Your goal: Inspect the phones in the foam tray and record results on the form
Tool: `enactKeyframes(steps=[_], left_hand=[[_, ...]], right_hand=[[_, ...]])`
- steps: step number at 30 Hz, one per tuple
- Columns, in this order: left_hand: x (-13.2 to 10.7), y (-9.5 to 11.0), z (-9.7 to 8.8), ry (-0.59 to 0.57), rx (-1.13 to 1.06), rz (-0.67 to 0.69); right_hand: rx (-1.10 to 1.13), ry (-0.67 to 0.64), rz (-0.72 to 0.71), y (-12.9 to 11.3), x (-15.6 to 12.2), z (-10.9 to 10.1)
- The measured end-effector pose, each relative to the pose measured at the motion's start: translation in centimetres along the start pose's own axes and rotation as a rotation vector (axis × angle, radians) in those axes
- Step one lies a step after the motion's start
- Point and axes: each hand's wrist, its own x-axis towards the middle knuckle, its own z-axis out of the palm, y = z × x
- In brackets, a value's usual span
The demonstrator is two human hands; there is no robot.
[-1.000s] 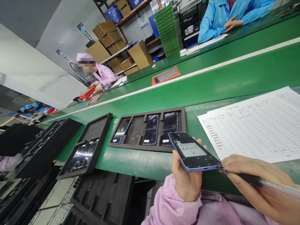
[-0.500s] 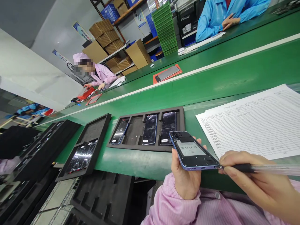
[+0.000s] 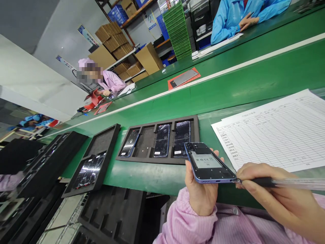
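My left hand [image 3: 201,195] is closed around a phone [image 3: 208,165] with its back cover off, so the battery label and black inner frame face up. In my right hand [image 3: 279,196] is a pen [image 3: 264,182] with a black grip and clear barrel. Its metal tip touches the phone's lower right corner, by the bottom edge. Just beyond the phone lies a black foam tray [image 3: 146,135] holding phones face up, among them one [image 3: 161,140] near the middle; one slot has only small white specks.
Printed form sheets [image 3: 269,135] lie at the right. More foam trays, one [image 3: 111,139] tilted with shiny screens, are at the left. Across the green bench [image 3: 228,81] sit a co-worker in blue [image 3: 228,20] and one in pink [image 3: 115,81]. A phone panel [image 3: 184,78] lies on red material.
My hands, the phone and the pen stay almost in place. The far panel on red has shifted slightly right. The pink-clad co-worker's hands have moved with a red piece.
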Motion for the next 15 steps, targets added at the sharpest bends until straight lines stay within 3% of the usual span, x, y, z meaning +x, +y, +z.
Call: enactKeyframes(steps=[15], left_hand=[[-0.14, -0.09, 0.20, 0.008, -0.027, -0.038]], right_hand=[[0.046, 0.062, 0.017, -0.33, -0.39, -0.20]])
